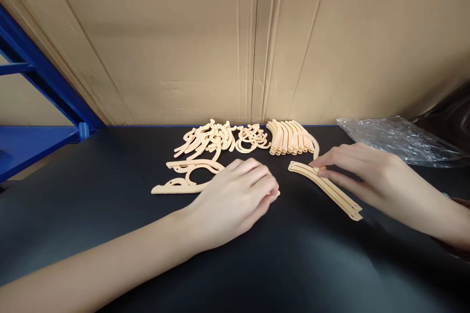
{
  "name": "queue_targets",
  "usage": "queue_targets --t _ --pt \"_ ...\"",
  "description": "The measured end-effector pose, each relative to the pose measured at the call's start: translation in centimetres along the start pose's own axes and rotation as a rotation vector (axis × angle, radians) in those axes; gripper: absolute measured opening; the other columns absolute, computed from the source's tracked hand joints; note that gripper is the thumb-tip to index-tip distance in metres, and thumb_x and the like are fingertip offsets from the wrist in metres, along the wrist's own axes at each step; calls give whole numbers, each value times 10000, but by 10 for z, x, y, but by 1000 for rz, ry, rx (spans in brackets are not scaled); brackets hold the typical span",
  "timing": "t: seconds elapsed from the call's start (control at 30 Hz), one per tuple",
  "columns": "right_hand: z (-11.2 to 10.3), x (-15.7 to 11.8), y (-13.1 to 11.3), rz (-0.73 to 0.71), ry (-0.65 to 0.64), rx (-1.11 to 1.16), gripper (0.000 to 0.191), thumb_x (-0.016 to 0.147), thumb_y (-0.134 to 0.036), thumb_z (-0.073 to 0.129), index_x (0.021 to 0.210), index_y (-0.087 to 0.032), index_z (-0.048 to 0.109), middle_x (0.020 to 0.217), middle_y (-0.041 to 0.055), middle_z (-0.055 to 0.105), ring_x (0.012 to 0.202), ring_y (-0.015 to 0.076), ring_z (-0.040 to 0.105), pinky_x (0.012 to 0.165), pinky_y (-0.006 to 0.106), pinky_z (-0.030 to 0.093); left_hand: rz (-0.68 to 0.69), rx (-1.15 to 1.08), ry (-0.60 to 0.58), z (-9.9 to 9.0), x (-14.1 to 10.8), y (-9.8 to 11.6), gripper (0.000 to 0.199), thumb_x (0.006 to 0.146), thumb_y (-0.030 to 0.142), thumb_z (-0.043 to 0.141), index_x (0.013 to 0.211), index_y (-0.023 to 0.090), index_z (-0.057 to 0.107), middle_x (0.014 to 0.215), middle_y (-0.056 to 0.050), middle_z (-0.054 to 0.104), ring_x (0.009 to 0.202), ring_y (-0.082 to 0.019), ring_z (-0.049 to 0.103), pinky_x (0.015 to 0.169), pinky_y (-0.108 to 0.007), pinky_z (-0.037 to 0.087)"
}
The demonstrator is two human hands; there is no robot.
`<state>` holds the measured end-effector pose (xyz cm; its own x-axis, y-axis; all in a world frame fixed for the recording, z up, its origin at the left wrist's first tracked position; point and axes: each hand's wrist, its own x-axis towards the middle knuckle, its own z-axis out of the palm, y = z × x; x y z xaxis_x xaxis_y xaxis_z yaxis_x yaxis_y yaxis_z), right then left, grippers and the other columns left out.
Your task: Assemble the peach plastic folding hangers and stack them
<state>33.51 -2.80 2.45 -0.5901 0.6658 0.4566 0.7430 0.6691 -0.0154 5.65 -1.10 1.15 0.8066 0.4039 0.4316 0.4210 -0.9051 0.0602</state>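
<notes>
My right hand (362, 176) is closed in a pinch on a curved beige hanger hook (316, 147). Just below it, a few long beige hanger arms (325, 188) lie together on the black tabletop. My left hand (238, 193), fingers curled and closed, rests over beige hanger parts; what it grips is hidden under the palm. A small beige tip pokes out beneath its fingertips. To its left, joined or overlapping hanger pieces (176, 189) show, one with a small loop, and another bar (183, 163) lies behind them.
At the back lie a heap of beige curved pieces (205, 139), a pile of hooks (251, 139) and a neat row of hanger arms (290, 138). A clear plastic bag (396, 139) is at the right. Cardboard (165, 44) stands behind; a blue metal frame (47, 83) stands left.
</notes>
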Motion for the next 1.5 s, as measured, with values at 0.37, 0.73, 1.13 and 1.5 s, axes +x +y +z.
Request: queue_targets --t 0.37,0.73,1.13,1.5 --pt "8 2 20 235 58 296 99 945 -359 604 996 -288 650 954 -15 712 849 188 657 765 344 494 -95 116 -142 35 72 -13 237 968 156 542 806 132 712 827 -55 635 841 -222 581 674 -321 440" --pt "10 6 7 559 10 951 175 807 -430 770 913 -294 744 930 -6 733 901 197 680 871 347 531 -177 -229 -203 27 74 -9 78 843 163 745 873 143 675 841 -19 705 822 -202 639 708 -311 472" --pt "8 6 6 727 137 1263 265 799 -379 790 1024 -276 695 879 -15 648 792 128 586 773 253 538 -451 -839 -118 -21 40 -34 98 965 274 586 958 186 628 908 10 633 813 -124 618 723 -244 512" --pt "12 26 -28 828 30 1365 625 730 -331 841 1288 -246 572 930 14 675 788 174 671 814 360 613 -749 -1297 49 -48 -22 -41 207 1011 271 482 975 151 646 781 -58 632 720 -149 644 721 -309 589"
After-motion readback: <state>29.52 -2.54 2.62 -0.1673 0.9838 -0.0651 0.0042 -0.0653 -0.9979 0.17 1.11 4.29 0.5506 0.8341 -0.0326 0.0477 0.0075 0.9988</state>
